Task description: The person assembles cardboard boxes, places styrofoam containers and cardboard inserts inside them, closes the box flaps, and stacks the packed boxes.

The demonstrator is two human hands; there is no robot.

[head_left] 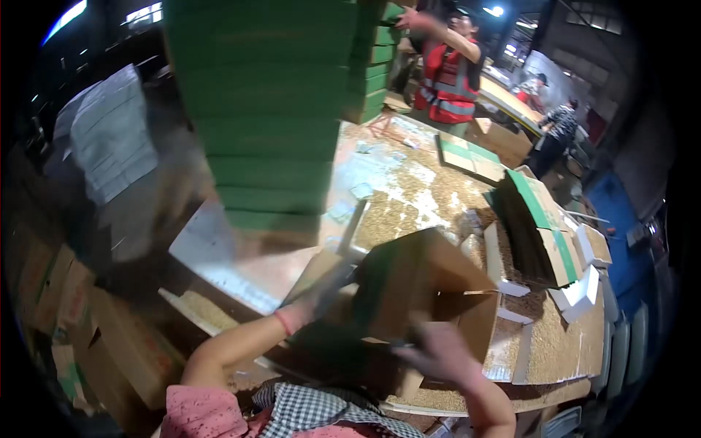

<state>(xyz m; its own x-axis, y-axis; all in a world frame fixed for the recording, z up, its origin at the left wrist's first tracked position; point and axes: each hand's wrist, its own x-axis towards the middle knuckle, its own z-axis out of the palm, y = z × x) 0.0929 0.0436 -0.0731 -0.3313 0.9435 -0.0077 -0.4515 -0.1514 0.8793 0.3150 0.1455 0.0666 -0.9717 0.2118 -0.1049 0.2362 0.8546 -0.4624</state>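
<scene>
An open cardboard box (398, 274) with green sides stands tilted in front of me, its flaps spread toward the right. My left hand (318, 296) is at the box's left side, blurred, its fingers too smeared to make out. At the near side of the box, my right hand (438, 350) is closed round the edge of something dark that I cannot make out, also blurred. Behind the box, loose brown grains (409, 193) lie spread on the work table.
A tall stack of green boxes (270, 109) rises behind on the left. Folded cartons (544, 219) lie at the right near white blocks (580, 292). A person in a red vest (449, 84) reaches toward green boxes at the back. Cardboard (120, 350) fills the lower left.
</scene>
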